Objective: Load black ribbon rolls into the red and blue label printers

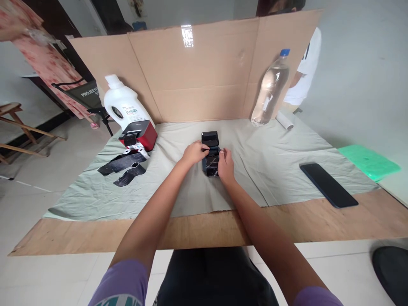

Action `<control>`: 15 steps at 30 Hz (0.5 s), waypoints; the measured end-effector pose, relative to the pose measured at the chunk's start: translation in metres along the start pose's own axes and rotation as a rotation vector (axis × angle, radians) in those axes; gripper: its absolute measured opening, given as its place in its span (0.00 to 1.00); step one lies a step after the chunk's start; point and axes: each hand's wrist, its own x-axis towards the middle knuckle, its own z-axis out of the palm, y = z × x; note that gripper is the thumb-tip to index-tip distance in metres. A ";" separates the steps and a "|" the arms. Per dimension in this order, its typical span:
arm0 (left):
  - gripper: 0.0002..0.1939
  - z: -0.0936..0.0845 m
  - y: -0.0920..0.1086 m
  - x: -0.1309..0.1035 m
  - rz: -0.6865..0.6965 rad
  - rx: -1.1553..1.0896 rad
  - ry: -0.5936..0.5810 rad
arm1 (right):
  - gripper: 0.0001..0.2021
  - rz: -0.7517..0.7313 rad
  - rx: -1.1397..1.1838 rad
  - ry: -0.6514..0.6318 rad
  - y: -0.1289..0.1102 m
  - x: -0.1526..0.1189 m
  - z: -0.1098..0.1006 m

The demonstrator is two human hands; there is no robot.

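Observation:
A small black portable printer lies on the cloth between my hands, its lid flipped up and back. Dark, glossy paper or film covers the front of its body. My left hand is closed at the printer's upper left, with its fingertips at the opening under the lid. Along the right side, my right hand wraps round the body, thumb on top. What sits inside the compartment is mostly hidden by my fingers.
Left of me stand a red and black box-shaped printer, blackened paper strips and a white detergent bottle. A water bottle, cardboard tube and phone are on the right. A cardboard screen closes the back; people are beyond it.

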 end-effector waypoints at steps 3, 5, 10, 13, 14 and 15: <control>0.18 -0.015 0.019 0.022 -0.034 0.221 -0.277 | 0.23 0.001 0.002 -0.003 0.001 0.000 0.000; 0.21 -0.021 0.031 0.034 -0.047 0.294 -0.438 | 0.23 0.000 0.003 -0.002 0.001 0.001 0.000; 0.21 -0.030 0.041 0.037 -0.012 0.320 -0.382 | 0.24 -0.006 0.000 0.004 0.002 0.001 -0.001; 0.16 -0.036 0.029 0.017 0.007 0.064 -0.138 | 0.24 -0.010 0.002 -0.003 0.002 0.001 -0.002; 0.14 -0.039 0.022 0.007 0.001 -0.066 -0.041 | 0.25 -0.011 -0.001 -0.007 0.003 0.002 -0.002; 0.13 -0.042 0.013 -0.006 -0.012 -0.201 0.054 | 0.26 -0.013 -0.004 -0.010 0.003 0.002 -0.003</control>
